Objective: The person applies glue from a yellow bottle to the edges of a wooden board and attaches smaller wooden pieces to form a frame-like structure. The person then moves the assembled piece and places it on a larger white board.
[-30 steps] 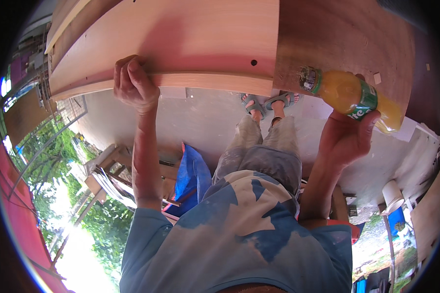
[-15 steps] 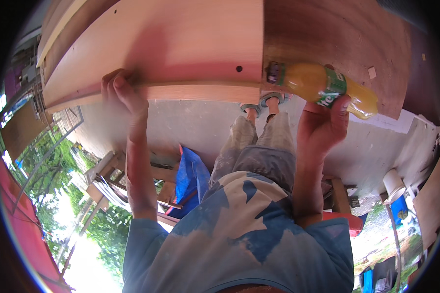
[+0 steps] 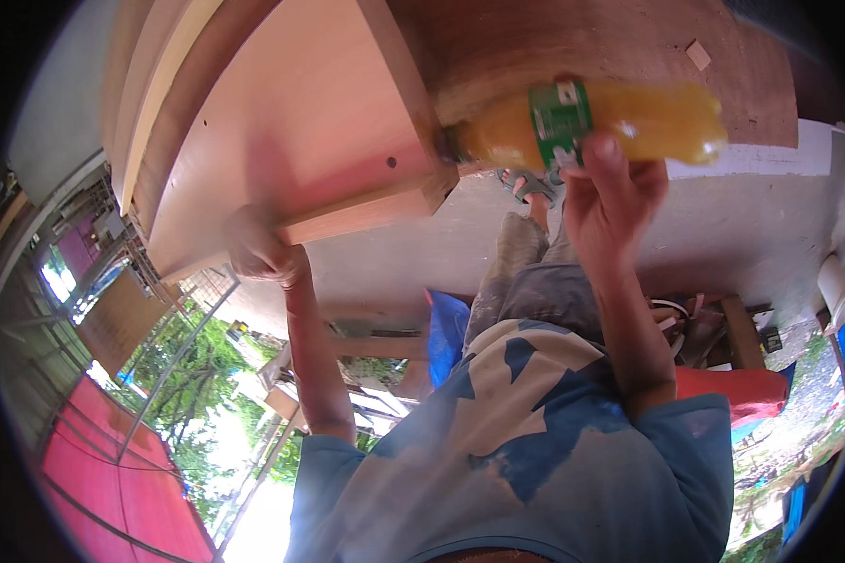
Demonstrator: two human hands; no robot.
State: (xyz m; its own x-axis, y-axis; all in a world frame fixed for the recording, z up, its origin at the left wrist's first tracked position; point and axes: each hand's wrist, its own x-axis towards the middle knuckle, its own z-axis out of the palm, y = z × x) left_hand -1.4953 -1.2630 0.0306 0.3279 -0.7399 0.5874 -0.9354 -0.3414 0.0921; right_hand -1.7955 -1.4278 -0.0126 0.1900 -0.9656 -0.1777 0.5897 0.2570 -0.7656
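Observation:
My right hand is closed around a clear plastic bottle of yellow contents with a green label. The bottle lies almost level, thumb on its near side, and its dark, blurred cap end overlaps the corner of a pale wooden panel. Whether the cap touches the panel I cannot tell. At the panel's near edge strip is my left hand, its fingers curled at the edge and smeared by motion. A dark hole shows near the panel's right corner.
A brown wooden sheet with a small pale chip lies beyond the bottle. Curved wooden strips border the panel at left. Below are the grey floor, a blue sheet and a red object.
The view has swung, so the panel now appears tilted. The bottle has moved left relative to the panel, its cap end now over the corner. My left hand stays at the panel's near edge.

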